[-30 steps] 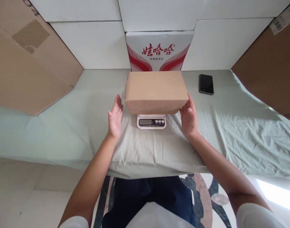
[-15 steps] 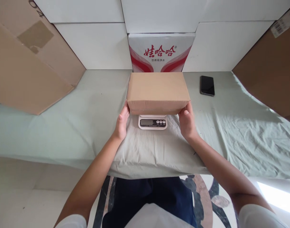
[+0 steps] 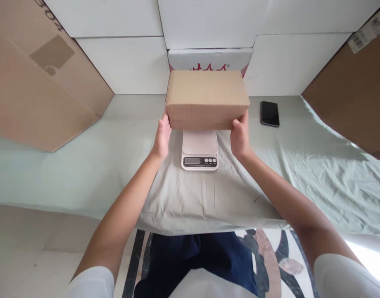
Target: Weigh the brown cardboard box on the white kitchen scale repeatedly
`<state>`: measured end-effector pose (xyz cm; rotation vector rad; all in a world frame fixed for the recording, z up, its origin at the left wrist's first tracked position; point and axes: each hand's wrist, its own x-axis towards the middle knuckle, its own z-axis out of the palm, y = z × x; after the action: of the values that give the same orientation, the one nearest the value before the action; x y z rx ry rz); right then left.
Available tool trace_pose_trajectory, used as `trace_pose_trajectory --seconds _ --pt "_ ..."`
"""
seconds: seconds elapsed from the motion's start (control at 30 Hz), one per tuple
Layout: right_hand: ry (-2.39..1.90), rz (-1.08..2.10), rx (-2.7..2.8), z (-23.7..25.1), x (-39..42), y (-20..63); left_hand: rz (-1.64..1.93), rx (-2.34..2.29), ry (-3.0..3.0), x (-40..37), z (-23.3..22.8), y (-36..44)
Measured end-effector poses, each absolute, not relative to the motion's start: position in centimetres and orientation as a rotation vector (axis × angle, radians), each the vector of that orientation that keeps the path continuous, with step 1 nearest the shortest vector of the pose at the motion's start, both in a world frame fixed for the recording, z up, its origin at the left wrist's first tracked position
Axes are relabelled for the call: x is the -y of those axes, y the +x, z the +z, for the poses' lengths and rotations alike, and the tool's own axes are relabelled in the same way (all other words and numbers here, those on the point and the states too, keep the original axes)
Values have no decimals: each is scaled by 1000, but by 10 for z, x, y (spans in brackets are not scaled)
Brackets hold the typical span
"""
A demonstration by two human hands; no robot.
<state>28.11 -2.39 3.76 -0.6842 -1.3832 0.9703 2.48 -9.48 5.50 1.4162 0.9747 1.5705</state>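
The closed cardboard box, earlier resting on the scale, is now lifted clear, left hand and right hand gripping its ends.

Both hands grip a closed brown cardboard box by its near bottom corners: the left hand cups the left corner and the right hand the right one, thumbs on the front face. The box sits level, clear of the white digital kitchen scale just below and nearer than the grip, whose bare platform and button row show between the wrists. The scale rests on a pale green cloth covering the table. Beyond the grip, a white carton with red lettering stands partly hidden by the box. To the right of the right hand lies a black phone, apart from it. Large brown cardboard sheets lean at the far left and right.
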Motion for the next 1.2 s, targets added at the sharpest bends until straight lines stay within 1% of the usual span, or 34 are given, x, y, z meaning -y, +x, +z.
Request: trace_pose_trajectory --seconds 0.07,0.17,0.3,0.4,0.53,0.73,0.97,1.07,1.2 --pt "-657 939 1370 39 -7 274 1591 -1010 1369 60 53 22" --pt "-654 970 1331 33 -43 261 1599 -1070 1226 12 37 20" --pt "-685 1023 1263 12 -66 248 1630 -1159 1065 -18 10 18" --pt "-727 1081 1231 -4 -71 244 1621 -1182 1020 -21 -4 16" --pt "-760 1124 1210 -15 -75 245 1615 -1179 1046 -19 -7 14" --pt "-940 1064 939 -13 -94 283 1740 -1357 981 -4 9 0" --pt "-959 1090 766 -10 -105 348 1729 -1416 850 9 26 -32" --pt "-954 1092 845 -18 -109 354 1730 -1410 835 8 27 -39" --pt "-975 1071 869 -26 -109 339 1706 -1377 837 8 27 -33"
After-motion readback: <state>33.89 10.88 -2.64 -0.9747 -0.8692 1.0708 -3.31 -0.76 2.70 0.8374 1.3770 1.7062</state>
